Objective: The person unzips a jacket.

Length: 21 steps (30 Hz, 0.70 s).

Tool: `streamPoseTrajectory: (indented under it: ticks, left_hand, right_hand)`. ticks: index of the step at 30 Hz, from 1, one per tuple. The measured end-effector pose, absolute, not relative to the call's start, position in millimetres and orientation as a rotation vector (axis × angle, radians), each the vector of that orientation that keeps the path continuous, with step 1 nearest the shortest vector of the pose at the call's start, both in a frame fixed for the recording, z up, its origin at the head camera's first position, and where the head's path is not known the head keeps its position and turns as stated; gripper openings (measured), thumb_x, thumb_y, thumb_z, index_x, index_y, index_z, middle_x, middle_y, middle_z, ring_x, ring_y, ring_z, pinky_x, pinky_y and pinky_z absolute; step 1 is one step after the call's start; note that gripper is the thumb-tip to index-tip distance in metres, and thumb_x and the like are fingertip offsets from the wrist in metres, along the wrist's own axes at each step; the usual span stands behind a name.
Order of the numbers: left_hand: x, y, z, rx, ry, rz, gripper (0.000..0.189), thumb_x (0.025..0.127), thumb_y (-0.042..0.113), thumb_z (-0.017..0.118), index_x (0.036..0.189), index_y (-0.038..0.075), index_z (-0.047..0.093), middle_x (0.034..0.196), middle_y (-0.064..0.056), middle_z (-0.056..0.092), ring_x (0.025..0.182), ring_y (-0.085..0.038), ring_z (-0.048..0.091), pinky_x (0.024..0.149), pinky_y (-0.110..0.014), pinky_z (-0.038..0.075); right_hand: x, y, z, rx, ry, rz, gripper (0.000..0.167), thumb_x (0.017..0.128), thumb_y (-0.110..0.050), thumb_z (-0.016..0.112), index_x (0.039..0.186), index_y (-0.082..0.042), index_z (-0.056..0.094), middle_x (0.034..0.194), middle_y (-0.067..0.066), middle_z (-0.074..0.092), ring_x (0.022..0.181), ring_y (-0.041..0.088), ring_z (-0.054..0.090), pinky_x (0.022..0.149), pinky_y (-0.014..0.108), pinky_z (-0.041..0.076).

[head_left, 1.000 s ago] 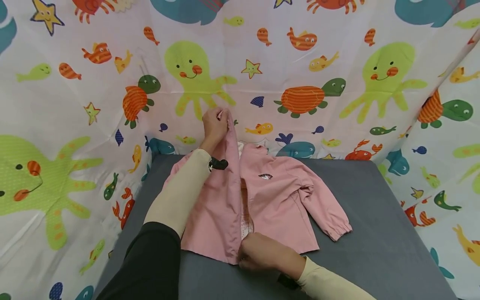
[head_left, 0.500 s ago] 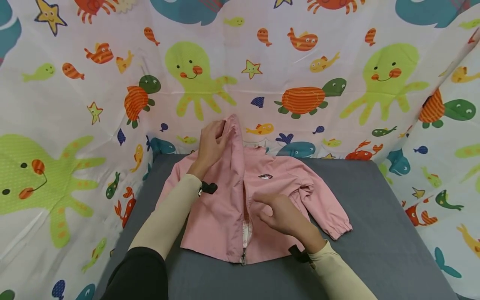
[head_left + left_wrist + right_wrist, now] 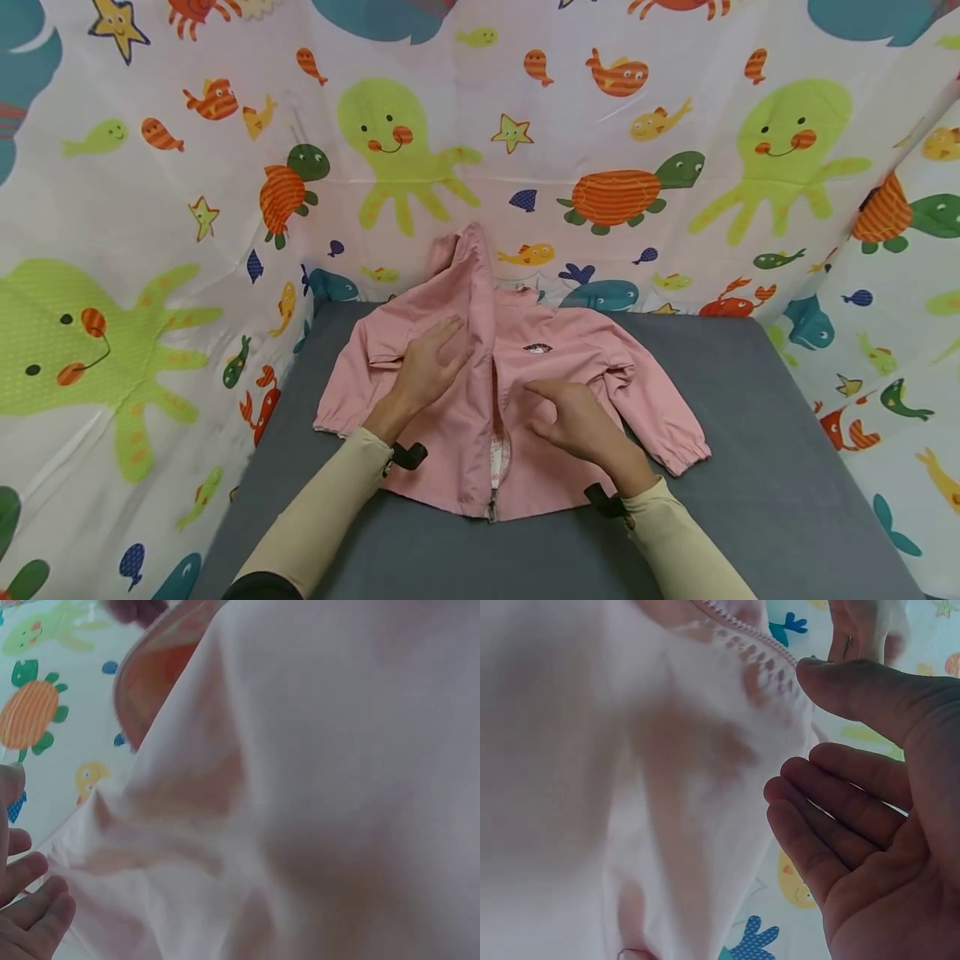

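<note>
Zip pull (image 3: 492, 506) is noted at the near edge of the pink jacket (image 3: 480, 400), spread on the grey table (image 3: 750, 517); beyond, right hand (image 3: 577, 421) and left hand (image 3: 423, 379) are loosely extended, grasping nothing; front closure is judged in hand, a pinch on the pull apparently being required next.

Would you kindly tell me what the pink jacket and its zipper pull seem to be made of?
The pink jacket looks like matte woven fabric, given its soft folds; fibre unclear. The zipper pull may be metal, judging by its grey sheen.
</note>
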State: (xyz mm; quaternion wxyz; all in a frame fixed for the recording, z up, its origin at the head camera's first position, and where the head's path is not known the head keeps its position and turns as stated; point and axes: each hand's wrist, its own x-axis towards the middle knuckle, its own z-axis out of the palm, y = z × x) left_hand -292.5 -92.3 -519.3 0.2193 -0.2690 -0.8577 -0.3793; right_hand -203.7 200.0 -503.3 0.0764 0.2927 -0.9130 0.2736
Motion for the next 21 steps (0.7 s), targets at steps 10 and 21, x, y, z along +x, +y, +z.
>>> streamPoseTrajectory:
  ticks: [10,21]
  left_hand:
    - [-235.2,-101.5,-546.4,-0.815,-2.442,-1.055,0.057,0.1,0.024,0.081,0.147,-0.003,0.065,0.146,-0.023,0.069,0.137,-0.038,0.067,0.11,-0.056,0.055]
    - [-171.9,-97.5,-583.1,-0.88,-2.45,-0.941,0.042,0.087,0.029,0.093,0.117,0.002,0.077,0.109,-0.01,0.077,0.101,-0.024,0.074,0.09,-0.043,0.062]
  right_hand:
    - [-201.0,196.0,-524.8,0.878,-2.791,0.925,0.06,0.084,-0.012,0.094,0.139,-0.005,0.072,0.127,0.014,0.079,0.105,0.031,0.078,0.087,0.046,0.063]
    - [-197.6,187.3,-553.1,0.962,-2.841,0.966,0.061,0.083,-0.019,0.094,0.138,-0.005,0.072,0.128,0.007,0.078,0.114,0.026,0.073,0.099,0.05,0.059]
